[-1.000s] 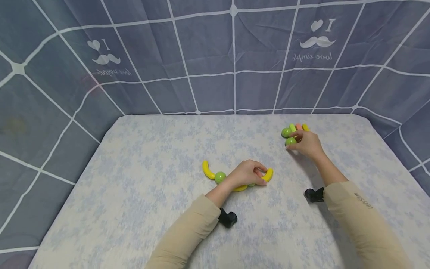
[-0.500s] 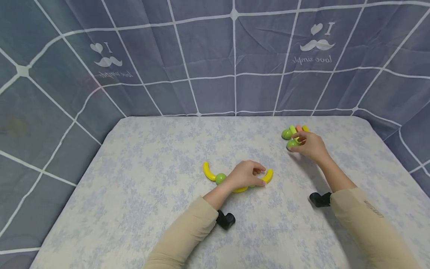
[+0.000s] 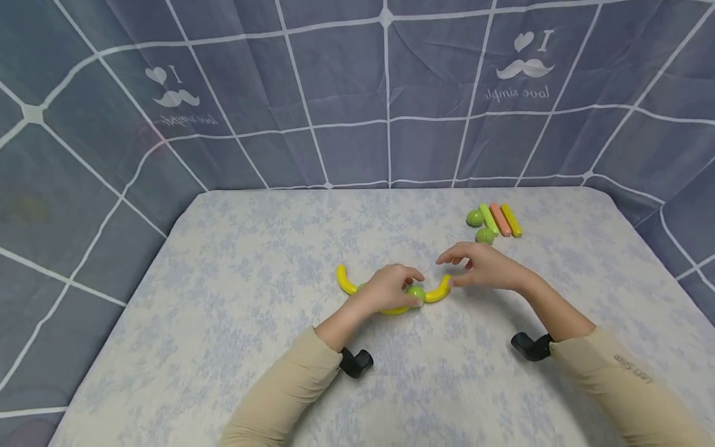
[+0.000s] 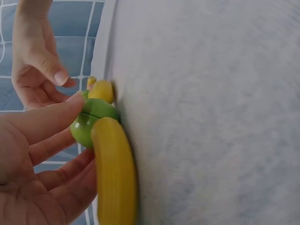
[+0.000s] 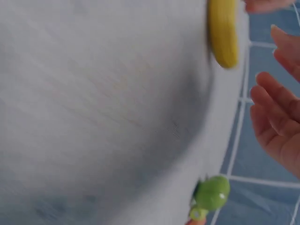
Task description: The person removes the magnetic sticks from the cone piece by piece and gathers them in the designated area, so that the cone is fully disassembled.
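Yellow curved rods and green balls form a wavy chain at mid table. My left hand (image 3: 385, 288) pinches the chain's right-hand green ball (image 3: 416, 293), thumb on one side in the left wrist view and fingers on the other. The middle curved rod (image 4: 115, 173) meets that ball; my hand mostly hides the chain's other ball. Beyond it lies the right curved rod (image 3: 438, 293), and the left curved rod (image 3: 344, 279) ends the chain. My right hand (image 3: 488, 267) hovers by the right rod's tip with fingers spread, holding nothing in the right wrist view.
At the back right lie two loose green balls (image 3: 475, 217) beside a light green stick (image 3: 488, 220), an orange stick (image 3: 500, 220) and a straight yellow stick (image 3: 511, 220). A grey-blue curtain (image 3: 346, 93) hangs behind the patterned tabletop (image 3: 268, 248).
My right hand has left the loose green ball at the back and come toward the chain's right end. My left hand has shifted left, from the right curved rod to the green ball.
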{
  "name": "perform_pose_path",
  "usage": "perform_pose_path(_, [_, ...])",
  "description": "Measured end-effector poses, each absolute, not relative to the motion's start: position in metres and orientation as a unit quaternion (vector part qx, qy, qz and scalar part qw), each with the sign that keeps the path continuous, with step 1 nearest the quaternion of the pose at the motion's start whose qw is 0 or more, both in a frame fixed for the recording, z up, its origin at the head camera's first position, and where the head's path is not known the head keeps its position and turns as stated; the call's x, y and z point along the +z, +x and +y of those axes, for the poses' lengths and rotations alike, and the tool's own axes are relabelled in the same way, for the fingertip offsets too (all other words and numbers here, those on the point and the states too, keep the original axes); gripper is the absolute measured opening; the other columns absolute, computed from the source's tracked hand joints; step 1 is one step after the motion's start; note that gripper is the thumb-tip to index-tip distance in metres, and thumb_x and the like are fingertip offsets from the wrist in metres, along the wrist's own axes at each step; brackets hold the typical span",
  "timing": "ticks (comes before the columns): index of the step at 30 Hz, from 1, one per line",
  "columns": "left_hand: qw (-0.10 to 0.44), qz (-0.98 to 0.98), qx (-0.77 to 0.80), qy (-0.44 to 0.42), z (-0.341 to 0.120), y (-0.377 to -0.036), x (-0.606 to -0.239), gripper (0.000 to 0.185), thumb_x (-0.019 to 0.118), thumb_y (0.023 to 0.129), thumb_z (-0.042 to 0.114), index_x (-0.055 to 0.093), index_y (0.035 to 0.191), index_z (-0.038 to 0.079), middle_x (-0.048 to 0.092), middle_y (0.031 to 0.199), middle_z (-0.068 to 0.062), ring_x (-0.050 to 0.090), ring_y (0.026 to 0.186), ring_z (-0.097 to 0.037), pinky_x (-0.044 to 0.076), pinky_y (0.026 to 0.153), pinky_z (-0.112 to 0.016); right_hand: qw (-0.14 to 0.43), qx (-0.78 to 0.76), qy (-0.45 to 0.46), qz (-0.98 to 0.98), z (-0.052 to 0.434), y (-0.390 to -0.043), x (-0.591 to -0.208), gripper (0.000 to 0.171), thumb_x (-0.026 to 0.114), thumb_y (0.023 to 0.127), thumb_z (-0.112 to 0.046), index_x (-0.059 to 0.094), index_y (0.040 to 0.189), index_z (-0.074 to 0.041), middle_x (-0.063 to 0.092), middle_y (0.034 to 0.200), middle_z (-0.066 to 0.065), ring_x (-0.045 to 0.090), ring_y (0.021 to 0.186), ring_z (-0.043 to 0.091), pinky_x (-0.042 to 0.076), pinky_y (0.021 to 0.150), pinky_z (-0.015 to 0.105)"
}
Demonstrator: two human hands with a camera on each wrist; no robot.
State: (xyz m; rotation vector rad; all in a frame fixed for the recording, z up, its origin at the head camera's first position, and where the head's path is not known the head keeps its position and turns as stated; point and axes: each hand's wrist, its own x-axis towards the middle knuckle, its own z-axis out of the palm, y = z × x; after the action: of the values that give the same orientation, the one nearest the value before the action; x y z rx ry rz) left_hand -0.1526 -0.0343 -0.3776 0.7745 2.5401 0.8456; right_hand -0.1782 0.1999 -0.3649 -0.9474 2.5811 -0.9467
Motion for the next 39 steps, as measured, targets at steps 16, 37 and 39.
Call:
perform_pose_path(16, [0.159,0.881,0.333,0.297,-0.041,-0.151,-0.385,0.037,0.073,0.081,0.010,0.064,0.116,0.004,0.065,0.100,-0.008,0.056,0.076,-0.012,0.044,0.067,-0.022,0.095,-0.242,-0.425,0.867,0.178,-0.170,-0.389,0.024,0.077,0.077,-0.014,0.072,0.100,-0.011,0.062,0.095,-0.003,0.054,0.089,0.017,0.046,0.078,0.036])
perform_pose_path(37, [0.137,0.883,0.342,0.290,-0.039,-0.145,-0.394,0.037,0.077,0.077,0.010,0.066,0.113,0.006,0.066,0.101,-0.007,0.057,0.076,-0.011,0.045,0.065,-0.019,0.093,-0.217,-0.433,0.870,0.170,-0.162,-0.391,0.015,0.073,0.081,-0.013,0.070,0.095,-0.012,0.057,0.079,-0.009,0.046,0.068,0.006,0.041,0.063,0.025])
perform_pose_path(39, [0.137,0.883,0.341,0.291,-0.039,-0.146,-0.394,0.038,0.077,0.077,0.011,0.066,0.113,0.006,0.066,0.102,-0.007,0.058,0.076,-0.011,0.045,0.065,-0.019,0.096,-0.224,-0.423,0.872,0.172,-0.163,-0.391,0.017,0.072,0.081,-0.013,0.070,0.098,-0.010,0.058,0.080,-0.009,0.045,0.066,0.005,0.041,0.061,0.024])
